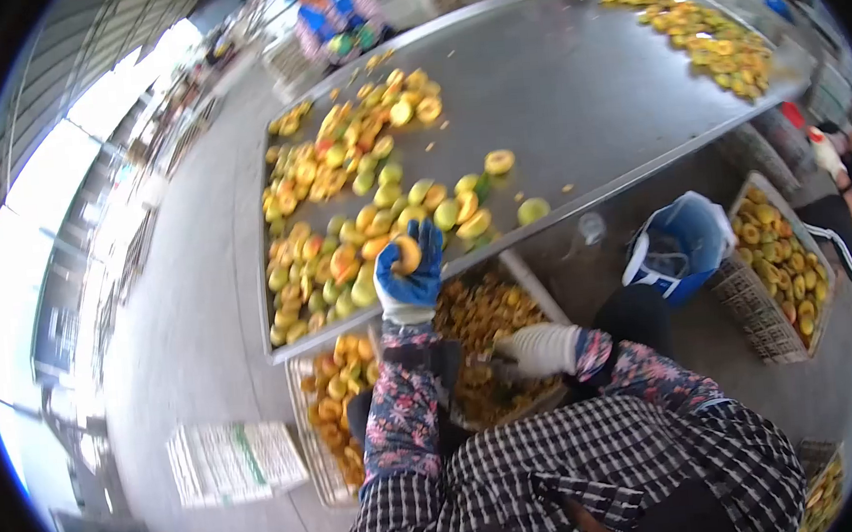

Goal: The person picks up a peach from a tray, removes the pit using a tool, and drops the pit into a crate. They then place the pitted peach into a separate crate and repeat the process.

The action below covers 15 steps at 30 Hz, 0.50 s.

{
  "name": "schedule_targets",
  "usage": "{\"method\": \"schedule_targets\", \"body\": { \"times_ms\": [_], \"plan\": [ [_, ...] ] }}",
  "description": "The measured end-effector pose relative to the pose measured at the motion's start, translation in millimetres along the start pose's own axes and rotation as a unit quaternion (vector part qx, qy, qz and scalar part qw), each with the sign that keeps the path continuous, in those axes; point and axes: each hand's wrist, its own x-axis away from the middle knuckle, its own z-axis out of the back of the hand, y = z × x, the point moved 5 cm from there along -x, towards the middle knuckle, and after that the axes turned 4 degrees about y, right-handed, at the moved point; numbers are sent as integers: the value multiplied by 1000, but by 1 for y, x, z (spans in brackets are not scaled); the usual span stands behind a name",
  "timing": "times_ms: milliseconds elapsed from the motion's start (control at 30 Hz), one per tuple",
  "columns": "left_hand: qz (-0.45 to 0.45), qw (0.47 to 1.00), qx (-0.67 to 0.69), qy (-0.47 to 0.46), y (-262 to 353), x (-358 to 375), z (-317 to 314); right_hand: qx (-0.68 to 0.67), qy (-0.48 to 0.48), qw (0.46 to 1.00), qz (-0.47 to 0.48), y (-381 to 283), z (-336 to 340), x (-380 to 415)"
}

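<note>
Steel table (572,84); left hand (409,272) grips fruit (406,254); right hand (543,349) grip unclear, blurred

Hidden, cropped and blurred parts

The left hand (410,272) covers much of the fruit (407,254) it grips; what the right hand (541,349) holds cannot be told. The far worker (336,18) is cut by the top edge, the right-side crate (823,500) by the lens rim; the left floor is blurred.
</note>
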Motion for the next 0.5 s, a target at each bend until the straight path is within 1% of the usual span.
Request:
{"method": "schedule_targets", "body": {
  "times_ms": [33, 67, 100, 167, 200, 267, 333, 367, 433, 467, 500],
  "plan": [
    [-33, 999, 33, 6, 10, 6, 9, -19, 17, 1000, 15, -7, 8, 1],
    [-48, 999, -7, -23, 16, 12, 20, -36, 54, 997, 45, -3, 7, -3],
    [-79, 996, -46, -22, 19, 17, 25, -52, 102, 991, 72, 1, 10, -5],
    [-93, 992, -87, 12, 11, 40, 11, -119, 179, 974, 69, -8, 25, -3],
    [-86, 991, -98, 4, 4, 49, 5, -151, 209, 964, 63, -12, 34, 0],
    [-82, 989, -119, 22, -1, 54, 9, -209, 270, 938, 53, -17, 46, 3],
    [-80, 984, -156, 37, -9, 59, 8, -129, 343, 927, 83, -19, 46, -2],
    [-78, 982, -173, 21, -15, 62, 6, -88, 380, 916, 96, -20, 45, -2],
    [-72, 975, -208, -12, -26, 66, 4, -73, 390, 913, 95, -22, 44, -5],
    [-89, 952, -289, -50, -29, 65, 6, -54, 395, 913, 90, -22, 43, -7],
    [-101, 947, -304, -23, -32, 68, 5, -35, 401, 912, 85, -22, 41, -9]
  ]
}}
